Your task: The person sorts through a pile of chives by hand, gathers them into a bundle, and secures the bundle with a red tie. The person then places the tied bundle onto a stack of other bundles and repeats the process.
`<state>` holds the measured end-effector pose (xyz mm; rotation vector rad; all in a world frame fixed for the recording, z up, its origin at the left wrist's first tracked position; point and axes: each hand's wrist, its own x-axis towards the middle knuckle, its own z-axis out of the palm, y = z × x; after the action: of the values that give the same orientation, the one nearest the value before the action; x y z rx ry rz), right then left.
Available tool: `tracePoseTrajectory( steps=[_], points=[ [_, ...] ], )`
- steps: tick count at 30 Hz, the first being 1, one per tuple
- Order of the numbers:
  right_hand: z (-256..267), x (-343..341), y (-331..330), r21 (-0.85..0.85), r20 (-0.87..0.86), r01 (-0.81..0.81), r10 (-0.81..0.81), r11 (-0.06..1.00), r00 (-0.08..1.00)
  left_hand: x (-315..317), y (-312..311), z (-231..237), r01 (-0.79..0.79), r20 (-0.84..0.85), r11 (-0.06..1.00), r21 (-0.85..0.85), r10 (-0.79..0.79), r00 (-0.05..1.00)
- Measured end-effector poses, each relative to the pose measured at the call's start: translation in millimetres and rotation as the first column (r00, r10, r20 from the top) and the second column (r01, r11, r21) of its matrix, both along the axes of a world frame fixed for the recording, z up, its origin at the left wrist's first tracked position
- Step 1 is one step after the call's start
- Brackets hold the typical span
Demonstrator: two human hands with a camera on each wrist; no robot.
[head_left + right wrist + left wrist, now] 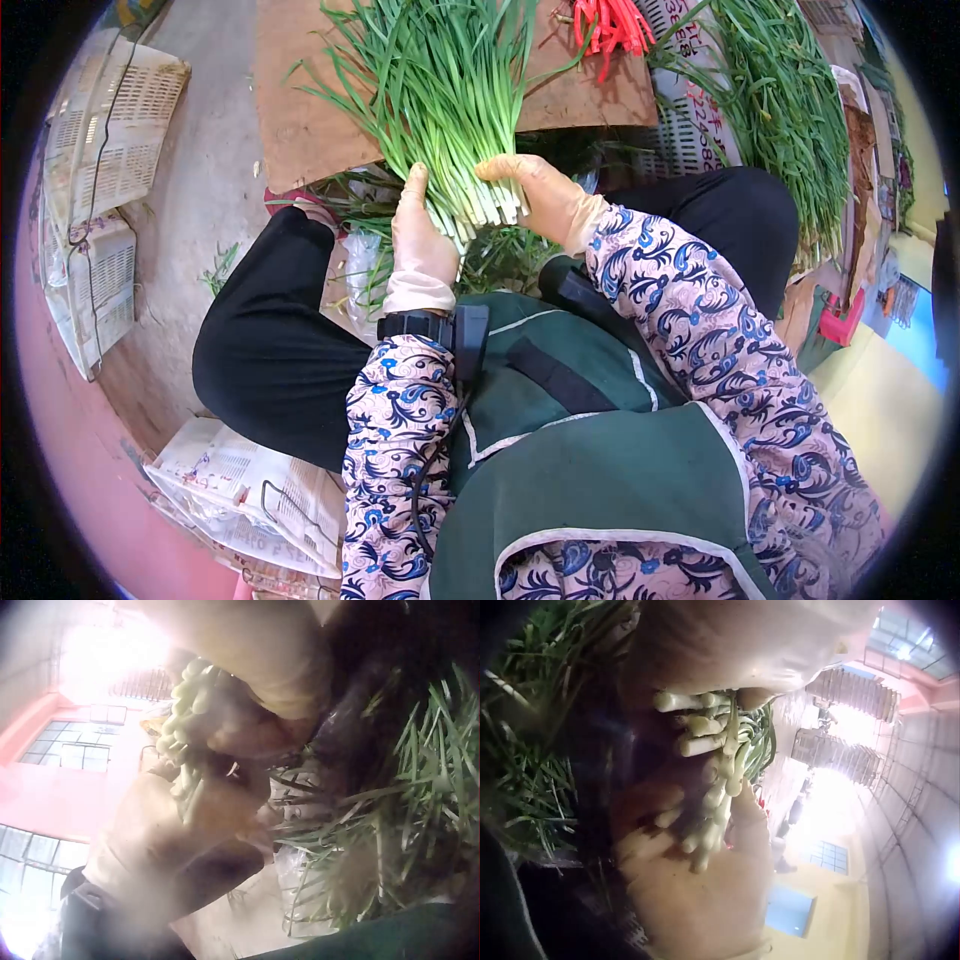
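Observation:
A thick bunch of garlic chives (440, 95), long green leaves above and pale stem ends below, lies between my two gloved hands. My left hand (418, 240) holds its left side with the thumb pointing up. From the right, my right hand (548, 200) grips the bunch, its thumb laid over the stems. In the left wrist view the white stem ends (716, 796) stick out unevenly between both palms. Fingers curl beneath the stems in the right wrist view. The leaves spread over a brown board (300, 115).
Red strips (612, 30) lie at the board's far right. A large heap of chives (780, 110) rests on the right. Loose green leaves (500, 265) lie below my hands. White plastic crates (125, 120) stand at left, and another crate (255, 485) is near the lower left.

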<state>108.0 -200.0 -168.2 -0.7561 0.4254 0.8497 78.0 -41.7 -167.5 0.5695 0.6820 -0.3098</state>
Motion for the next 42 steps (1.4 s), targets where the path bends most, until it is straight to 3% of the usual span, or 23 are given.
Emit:
tracePoseTrajectory(
  steps=[4,7,12,16,19,22,25,27,30,32,33,37,38,40,42],
  points=[
    [9.1,-2.3,1.4,-0.142,0.120,-0.068,0.085,0.988,0.989,2.1,-2.1,-2.8,0.002,0.067,0.991,-0.131,0.007,0.998],
    [24.0,-0.4,-1.8,-0.156,0.060,-0.153,0.164,0.976,0.985,4.6,-3.6,-0.7,0.017,0.100,0.986,-0.165,0.000,0.995],
    [15.4,4.1,-2.3,-0.039,-0.060,-0.215,0.212,0.976,0.975,6.5,0.4,-3.6,0.101,0.199,0.954,-0.281,-0.045,0.979],
    [11.5,2.5,-5.0,0.030,-0.071,-0.300,0.302,0.953,0.951,8.7,12.0,-10.5,0.297,0.350,0.912,-0.282,-0.190,0.917],
    [17.1,1.4,-5.2,0.133,-0.067,-0.338,0.348,0.932,0.935,8.1,0.6,3.9,0.214,0.230,0.949,-0.230,-0.161,0.960],
    [20.0,2.5,-7.4,0.060,-0.096,-0.385,0.389,0.921,0.916,8.5,1.8,4.7,0.307,0.264,0.931,-0.199,-0.251,0.931],
    [18.6,-0.6,-8.8,-0.064,-0.121,-0.485,0.476,0.872,0.871,7.8,-0.6,5.4,0.276,0.219,0.925,-0.260,-0.222,0.950],
    [23.5,-0.5,-7.4,-0.205,-0.131,-0.587,0.573,0.783,0.809,7.3,0.5,3.2,0.275,0.199,0.925,-0.263,-0.227,0.953],
    [20.2,-2.0,-3.6,-0.415,-0.197,-0.689,0.681,0.594,0.705,6.9,6.0,-10.6,0.385,0.241,0.918,-0.091,-0.355,0.903],
    [30.0,0.1,-1.1,-0.534,-0.217,-0.693,0.714,0.484,0.665,4.6,3.9,-15.1,0.318,0.172,0.940,-0.123,-0.295,0.940],
    [35.8,2.5,0.6,-0.587,-0.252,-0.675,0.692,0.446,0.676,4.8,0.7,-13.3,0.277,0.128,0.951,-0.138,-0.261,0.957],
    [45.1,7.4,-4.8,-0.854,-0.061,-0.440,0.787,0.277,0.614,4.8,-1.8,-20.0,0.240,0.113,0.969,-0.051,-0.233,0.966],
    [47.1,6.6,-7.9,-0.961,0.065,-0.198,0.852,0.194,0.520,5.3,-2.1,-20.8,0.241,0.124,0.970,-0.020,-0.237,0.964],
    [52.3,8.1,-10.7,-0.957,0.232,-0.014,0.798,0.289,0.557,5.7,-3.2,-17.9,0.196,0.107,0.980,0.036,-0.199,0.974],
    [64.1,7.0,-6.2,-0.917,0.365,0.061,0.769,0.393,0.525,5.7,-4.1,-16.7,0.181,0.069,0.983,0.043,-0.183,0.981]
  ],
)
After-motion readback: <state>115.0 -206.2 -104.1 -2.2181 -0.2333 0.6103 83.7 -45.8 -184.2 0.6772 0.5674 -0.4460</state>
